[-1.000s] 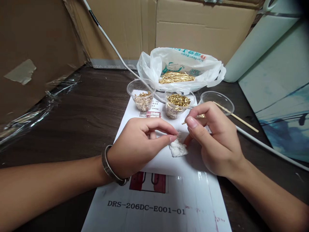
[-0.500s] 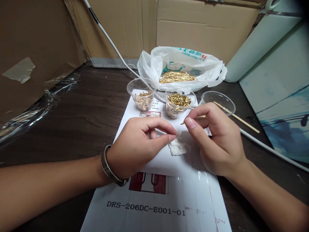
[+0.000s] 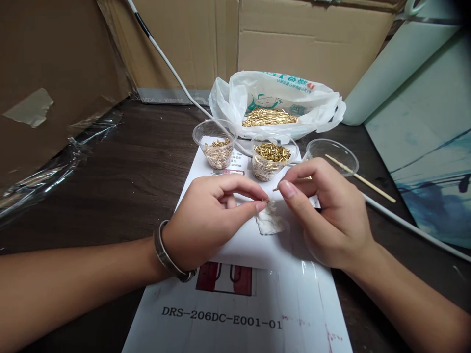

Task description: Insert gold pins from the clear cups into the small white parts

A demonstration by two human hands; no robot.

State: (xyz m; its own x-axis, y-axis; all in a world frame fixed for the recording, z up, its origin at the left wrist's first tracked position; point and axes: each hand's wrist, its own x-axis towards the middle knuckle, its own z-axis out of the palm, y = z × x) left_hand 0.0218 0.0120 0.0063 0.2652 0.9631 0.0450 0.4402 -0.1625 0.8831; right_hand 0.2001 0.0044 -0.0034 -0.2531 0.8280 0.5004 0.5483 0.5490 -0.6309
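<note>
dim light, soft shadows on paper, glare on plastic wrap, dark upper-right corner

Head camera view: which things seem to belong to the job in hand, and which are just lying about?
Apparently in use:
right hand, pinching a small gold-coloured piece
left hand, pinched; any contents unclear
left cup and middle cup, holding small pieces
white bag of thin gold rods

Apparently lying about:
white cable
cardboard
plastic wrap
</note>
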